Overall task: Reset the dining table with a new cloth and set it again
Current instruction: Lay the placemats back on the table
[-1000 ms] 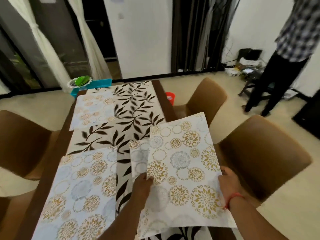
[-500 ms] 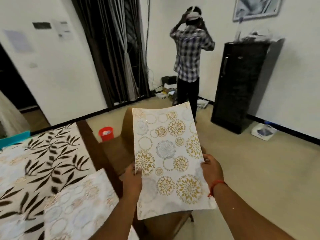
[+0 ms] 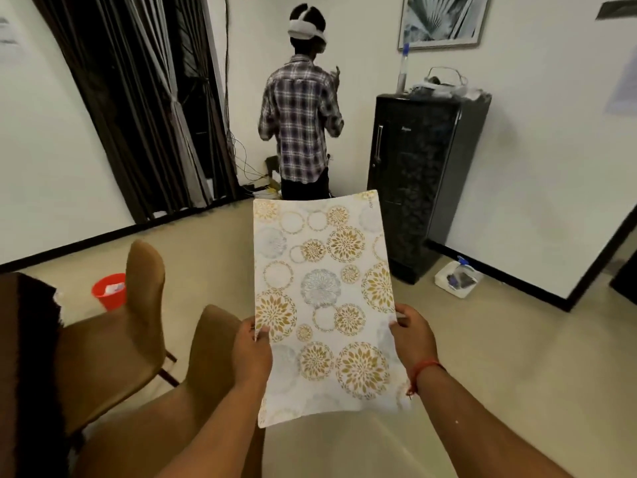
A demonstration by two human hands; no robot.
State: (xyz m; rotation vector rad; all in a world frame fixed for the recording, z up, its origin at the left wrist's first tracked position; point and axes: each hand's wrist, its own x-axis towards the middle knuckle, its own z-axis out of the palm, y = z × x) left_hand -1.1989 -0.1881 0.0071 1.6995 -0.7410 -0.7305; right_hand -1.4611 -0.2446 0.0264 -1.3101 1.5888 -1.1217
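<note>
Placemat [image 3: 324, 305] sat in mid-air over the floor, away from the bench, your left hand [image 3: 251, 350] and right hand [image 3: 412, 338] pinching its side edges; loose pinches risked it sagging or slipping.

Floral placemat [image 3: 322, 298] held up over the floor [image 3: 482, 357], pinched at its side edges by left hand [image 3: 251, 353] and right hand [image 3: 412, 339], two brown chairs [image 3: 138, 326] and red bucket [image 3: 109, 291] left, black fridge [image 3: 420, 181] beyond.
</note>
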